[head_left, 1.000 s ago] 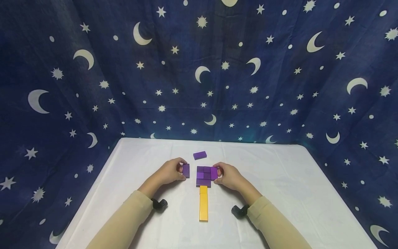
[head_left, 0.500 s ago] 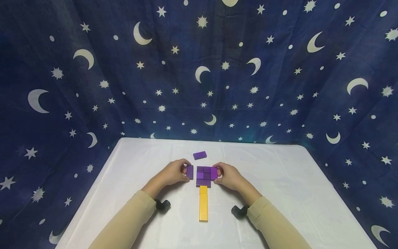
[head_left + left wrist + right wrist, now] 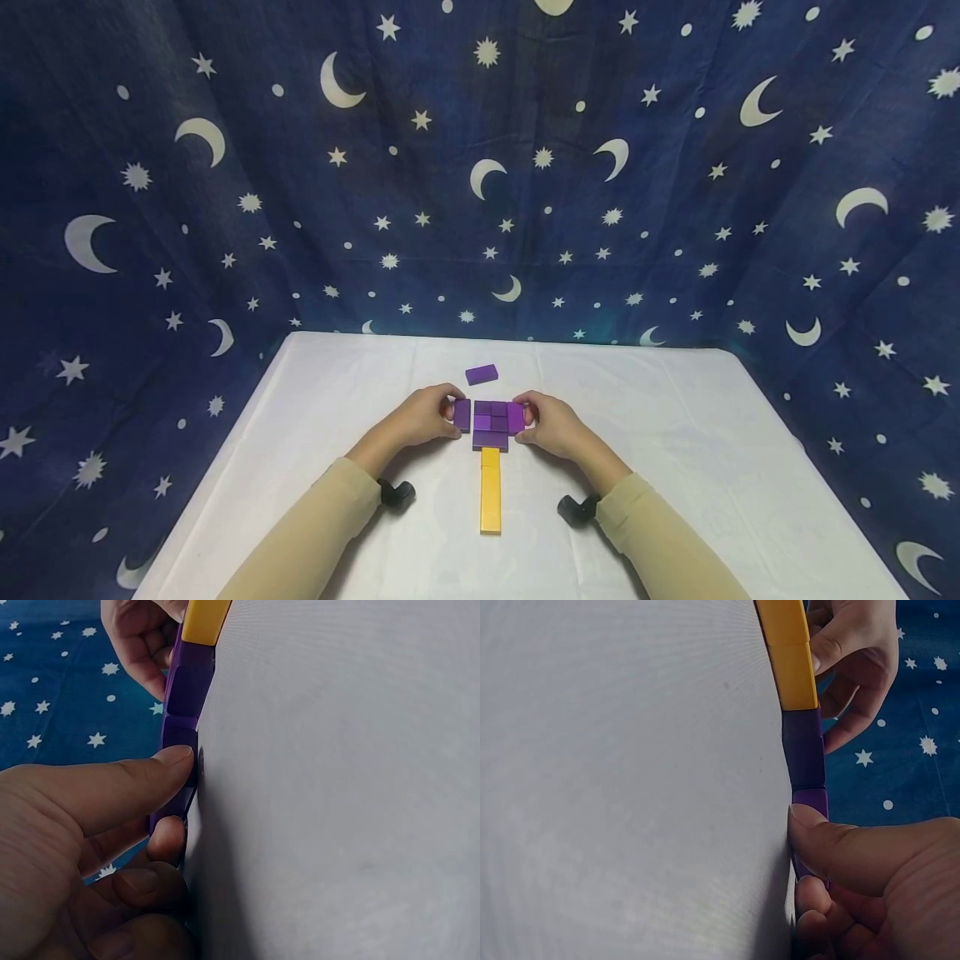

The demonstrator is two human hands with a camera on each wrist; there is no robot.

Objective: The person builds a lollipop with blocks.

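Observation:
My left hand [image 3: 426, 415] pinches a purple rectangular block [image 3: 462, 416] by its ends, between thumb and fingers. A narrow gap separates that block from the left side of a flat cluster of purple blocks [image 3: 491, 438]. On the cluster's right side, my right hand [image 3: 557, 423] grips a brighter purple block [image 3: 516, 418] that lies against the cluster. Below the cluster a column of yellow blocks [image 3: 491, 498] runs toward me, its top end against the purple. In the right wrist view, the thumb [image 3: 832, 844] presses near the lower edge of the purple block.
One loose purple block [image 3: 482, 374] lies slightly askew beyond the cluster. A white cloth [image 3: 645, 400] covers the table, and a dark blue curtain [image 3: 480, 233] with moons and stars hangs behind it. A black wrist camera [image 3: 397, 496] sits at each wrist.
My left hand has slid its purple block rightward, from well apart to close beside the cluster. The right hand and the other blocks have stayed in place.

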